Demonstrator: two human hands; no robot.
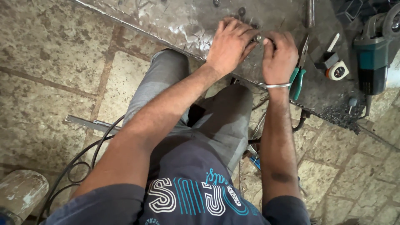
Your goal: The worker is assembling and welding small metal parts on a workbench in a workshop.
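Observation:
My left hand [231,43] lies palm down on the scuffed metal work plate [179,23], its fingers curled toward a small metal piece [259,38]. My right hand [279,56], with a thin metal bangle on the wrist, pinches that same small piece between thumb and fingers. The two hands meet over it, and most of the piece is hidden under the fingers. Just right of my right hand lie pliers with green handles [299,75].
A teal angle grinder [373,58] lies at the plate's right end, with a tape measure [337,71] and a small white-handled tool [332,43] beside it. A metal rod [309,12] rests at the top. Black cables [79,166] and a flat metal bar [89,123] lie on the stone floor.

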